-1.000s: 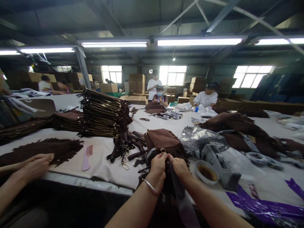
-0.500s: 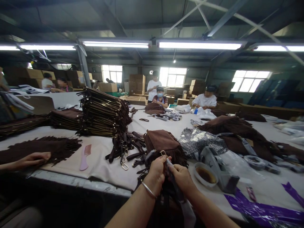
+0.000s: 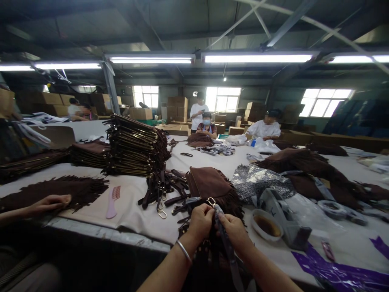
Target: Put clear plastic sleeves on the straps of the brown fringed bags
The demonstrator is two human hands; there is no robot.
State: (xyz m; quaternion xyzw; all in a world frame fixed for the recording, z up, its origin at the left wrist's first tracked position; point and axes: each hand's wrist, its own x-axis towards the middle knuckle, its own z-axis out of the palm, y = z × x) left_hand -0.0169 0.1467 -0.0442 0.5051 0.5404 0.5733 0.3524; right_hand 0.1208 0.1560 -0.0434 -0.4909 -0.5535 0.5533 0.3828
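My left hand [image 3: 201, 222], with a silver bangle at its wrist, pinches close to the end of a strap [image 3: 226, 239] wrapped in greyish film. A gold-coloured metal clasp [image 3: 212, 201] stands out just beyond these fingertips. My right hand [image 3: 235, 232] is closed around the same strap, slightly to the right. What lies between the left fingertips is partly hidden. Behind both hands rests a brown fringed bag [image 3: 206, 182] on the table. More dark straps with gold clips [image 3: 161, 194] lie in a heap left of it.
A tall stack of fringed bags [image 3: 136, 146] stands at the left, near a pink comb [image 3: 113, 202]. To the right are a bowl of brown liquid [image 3: 267, 225], a grey tape dispenser [image 3: 282, 219] and purple plastic [image 3: 334, 267]. A co-worker's hand [image 3: 54, 201] touches brown fringe at far left.
The view has shifted slightly. My hands are a little lower against the bag, and the clasp shows more fully above the fingertips. Both hands still grip the strap.
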